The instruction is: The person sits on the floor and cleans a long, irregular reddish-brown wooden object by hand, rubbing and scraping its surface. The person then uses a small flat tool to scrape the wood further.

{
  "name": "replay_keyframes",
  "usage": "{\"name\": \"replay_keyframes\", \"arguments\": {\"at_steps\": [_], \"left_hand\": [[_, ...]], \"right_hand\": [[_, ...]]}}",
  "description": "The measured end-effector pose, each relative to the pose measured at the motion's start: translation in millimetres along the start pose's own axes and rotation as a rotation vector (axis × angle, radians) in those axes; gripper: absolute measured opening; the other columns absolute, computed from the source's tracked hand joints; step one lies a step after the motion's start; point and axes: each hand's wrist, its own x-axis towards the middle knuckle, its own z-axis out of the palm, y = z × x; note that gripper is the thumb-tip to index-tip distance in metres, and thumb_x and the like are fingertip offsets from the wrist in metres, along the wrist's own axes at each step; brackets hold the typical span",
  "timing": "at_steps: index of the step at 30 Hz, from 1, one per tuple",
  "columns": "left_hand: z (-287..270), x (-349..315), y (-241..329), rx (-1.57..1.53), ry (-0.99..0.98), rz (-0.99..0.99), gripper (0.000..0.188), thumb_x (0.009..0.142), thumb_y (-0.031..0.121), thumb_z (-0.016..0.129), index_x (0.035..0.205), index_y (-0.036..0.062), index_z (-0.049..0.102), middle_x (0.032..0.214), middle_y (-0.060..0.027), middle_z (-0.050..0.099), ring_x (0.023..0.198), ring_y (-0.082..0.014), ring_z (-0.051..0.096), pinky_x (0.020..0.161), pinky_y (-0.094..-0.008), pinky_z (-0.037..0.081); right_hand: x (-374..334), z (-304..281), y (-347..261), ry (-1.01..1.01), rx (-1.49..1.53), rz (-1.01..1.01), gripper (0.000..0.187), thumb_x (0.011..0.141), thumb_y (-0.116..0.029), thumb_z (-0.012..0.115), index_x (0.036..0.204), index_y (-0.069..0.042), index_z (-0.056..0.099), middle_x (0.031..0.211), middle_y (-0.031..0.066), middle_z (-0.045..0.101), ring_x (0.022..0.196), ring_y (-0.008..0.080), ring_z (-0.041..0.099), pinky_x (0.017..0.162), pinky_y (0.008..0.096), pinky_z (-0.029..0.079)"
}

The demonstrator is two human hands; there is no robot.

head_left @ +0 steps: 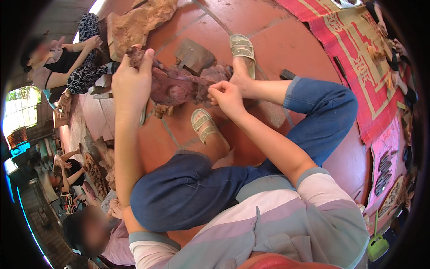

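A dark reddish-brown carved wooden piece [172,87] with knobbly, rounded relief is held up over the floor in front of my legs. My left hand [133,83] grips its left end, thumb along the top and fingers behind it. At the right end my right hand [226,95] is closed in a pinch against the carving's surface. Whatever may be between those fingertips is too small or hidden to make out. Just beyond the carving sits a brown wooden block [195,54], and a similar reddish lump [217,71] shows beside it.
My sandalled feet [206,126] flank the work on red floor tiles. A large pale wood piece [145,22] lies at the far left, near a seated person [60,62]. A red patterned mat [340,49] and a pink sheet with dark tools [383,172] spread on the right.
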Motion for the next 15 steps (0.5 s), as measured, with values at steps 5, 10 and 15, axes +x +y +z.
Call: {"name": "replay_keyframes", "arguments": {"at_steps": [5, 10, 15], "left_hand": [[2.0, 1.3, -2.8, -0.001, 0.011, 0.009, 0.048, 0.085, 0.044, 0.055, 0.113, 0.0049, 0.058, 0.093, -0.0230, 0.064, 0.093, -0.0403, 0.060, 0.080, -0.0425, 0.047], [-3.5, 1.1, -2.1, 0.034, -0.007, -0.031, 0.050, 0.086, 0.043, 0.054, 0.116, 0.0037, 0.056, 0.087, -0.0234, 0.064, 0.088, -0.0406, 0.061, 0.077, -0.0430, 0.048], [-4.1, -0.3, -9.0, 0.036, 0.003, -0.037, 0.049, 0.086, 0.042, 0.054, 0.115, 0.0029, 0.056, 0.084, -0.0226, 0.065, 0.086, -0.0398, 0.062, 0.077, -0.0429, 0.048]], "right_hand": [[-2.1, 1.1, -2.2, -0.008, -0.105, -0.054, 0.009, 0.085, -0.008, 0.062, 0.088, 0.000, 0.059, 0.074, 0.0039, 0.060, 0.061, 0.0061, 0.055, 0.054, 0.0194, 0.047], [-2.6, 10.4, -8.8, -0.006, -0.097, -0.096, 0.009, 0.085, -0.008, 0.062, 0.087, 0.000, 0.058, 0.073, 0.0038, 0.060, 0.061, 0.0065, 0.055, 0.054, 0.0193, 0.046], [6.8, 6.3, -1.9, -0.025, -0.120, -0.110, 0.009, 0.085, -0.008, 0.062, 0.086, 0.000, 0.058, 0.073, 0.0042, 0.061, 0.061, 0.0063, 0.055, 0.053, 0.0189, 0.045]]}}
